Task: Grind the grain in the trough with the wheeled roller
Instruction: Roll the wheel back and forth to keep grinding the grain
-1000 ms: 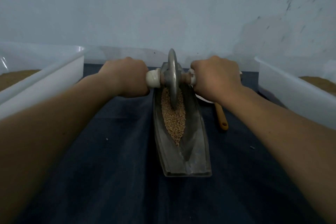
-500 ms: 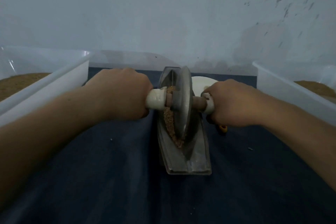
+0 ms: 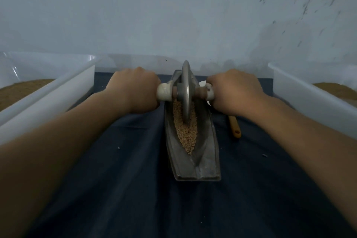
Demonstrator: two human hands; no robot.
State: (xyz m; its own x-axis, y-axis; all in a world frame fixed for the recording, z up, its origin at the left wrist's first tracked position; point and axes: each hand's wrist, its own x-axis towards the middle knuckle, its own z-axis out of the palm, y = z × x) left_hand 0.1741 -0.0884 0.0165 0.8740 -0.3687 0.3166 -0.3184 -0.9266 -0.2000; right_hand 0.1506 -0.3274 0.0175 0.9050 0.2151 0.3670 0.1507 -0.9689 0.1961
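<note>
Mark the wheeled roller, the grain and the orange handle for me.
wheeled roller (image 3: 186,83): head view, on the metal wheel's rim.
grain (image 3: 187,135): head view, middle of the pile.
orange handle (image 3: 235,126): head view, midway along its shaft.

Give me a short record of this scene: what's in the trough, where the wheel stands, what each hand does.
trough: metal, on dark cloth
grain: lies along its groove
roller: wheel upright in the grain, toward the far end
left hand: grips its left handle
right hand: grips its right handle
left bin: white, brown material inside
right bin: likewise
orange handle: right of the trough
</note>
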